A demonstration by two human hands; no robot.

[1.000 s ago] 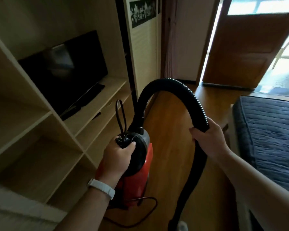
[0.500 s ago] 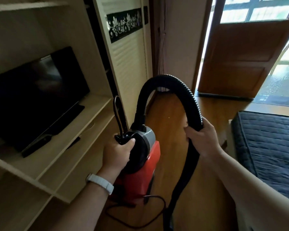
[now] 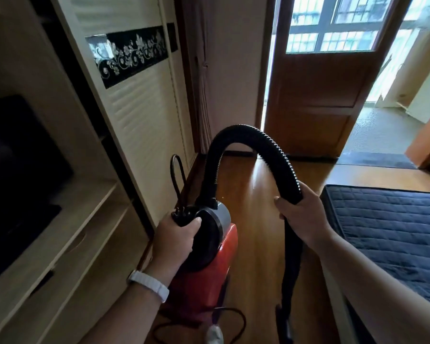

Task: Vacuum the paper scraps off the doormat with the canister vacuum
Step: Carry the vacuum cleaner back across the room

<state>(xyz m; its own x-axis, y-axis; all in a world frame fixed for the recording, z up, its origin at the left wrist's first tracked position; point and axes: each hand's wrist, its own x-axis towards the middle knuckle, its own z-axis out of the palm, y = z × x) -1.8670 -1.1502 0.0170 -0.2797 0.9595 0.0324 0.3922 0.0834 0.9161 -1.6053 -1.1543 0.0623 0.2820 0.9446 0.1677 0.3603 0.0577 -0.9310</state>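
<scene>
While the left hand grips its black top, the red canister vacuum is upright below those fingers, its ribbed black hose arching into the right hand, which clasps it; wooden floor beneath, quilted mattress right, door beyond.

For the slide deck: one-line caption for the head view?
Left hand holds red canister vacuum by its top, right hand grips the black ribbed hose, wooden door ahead.

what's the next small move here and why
Probably carry the vacuum forward toward the dark mat at the open door. The left hand grips the vacuum's top handle and the right hand grips the hose, but the mat lies ahead across the wooden floor.
</scene>
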